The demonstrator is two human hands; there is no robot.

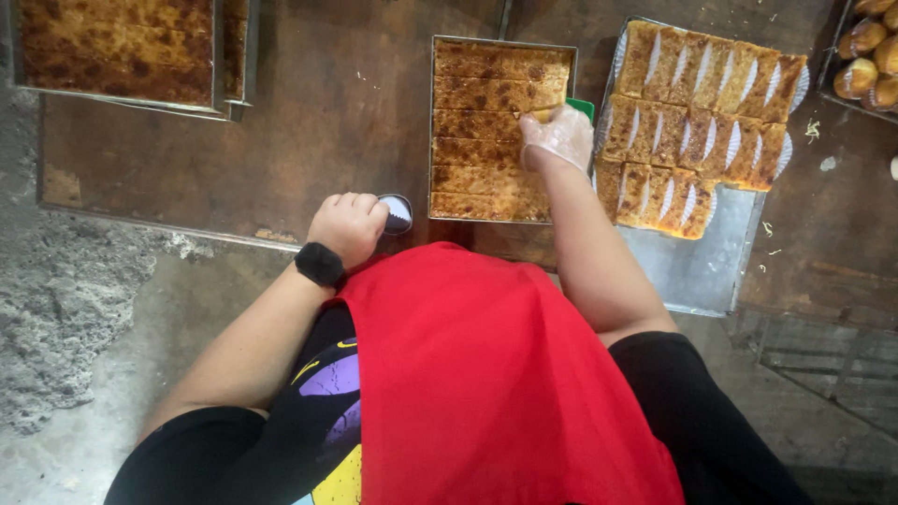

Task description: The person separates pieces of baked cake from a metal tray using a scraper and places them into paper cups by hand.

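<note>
My right hand (558, 137), in a thin clear glove, rests on the right side of a square metal pan (436, 131) of browned cake cut into strips, its fingers closed on a piece of cake (543, 114) at the pan's right edge. My left hand (350, 224), with a black watch on the wrist, is curled around a stack of white pleated paper liners (398, 214) on the dark wooden table just left of the pan.
A metal tray (697, 266) to the right carries rows of cut cake pieces in white liners (702, 122). Another pan of uncut cake (117, 47) sits at the far left. Small buns (865, 56) lie at the top right. Rough concrete floor lies below left.
</note>
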